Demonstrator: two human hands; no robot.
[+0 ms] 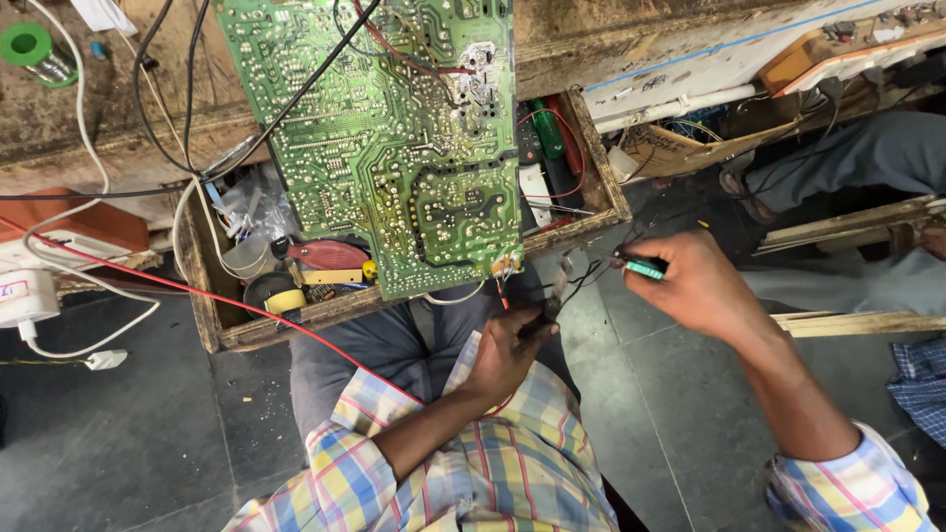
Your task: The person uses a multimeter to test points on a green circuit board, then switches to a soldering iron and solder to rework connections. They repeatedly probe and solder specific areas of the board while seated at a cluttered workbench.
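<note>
- The circuit board [394, 148] is a large, flat green rectangle lying solder side up. Its surface is densely patterned with pale copper tracks and tiny silvery solder dots.
- It rests tilted across an open wooden drawer [212, 325] at the far centre of the scene, and its near edge overhangs the drawer's worn, chipped front.
- The left hand [507, 350] sits just below the board's near right corner. It is curled closed around a dark, slim tool, probably a probe, with its tip up near small orange-tinted leads at the board's edge.
- The right hand [695, 286] is to the right, apart from the board, with fingers pinched on a small teal-handled tool [645, 268]. Thin black wires [591, 271] run between the two hands.
- Both sleeves are soft checked cloth in yellow, blue and pink.
- A thin red wire [197, 291] crosses from the left edge toward the person's lap. Black cables [187, 89] loop over the far bench.
- Inside the drawer lie a roll of yellow tape [286, 300], a red oval part and crumpled clear plastic.
- A white power adapter [28, 296] with a smooth casing sits at the left.
- A green solder spool [28, 44] lies at the far left corner.
- The floor [118, 443] is dark grey stone tile, matte and dusty.
</note>
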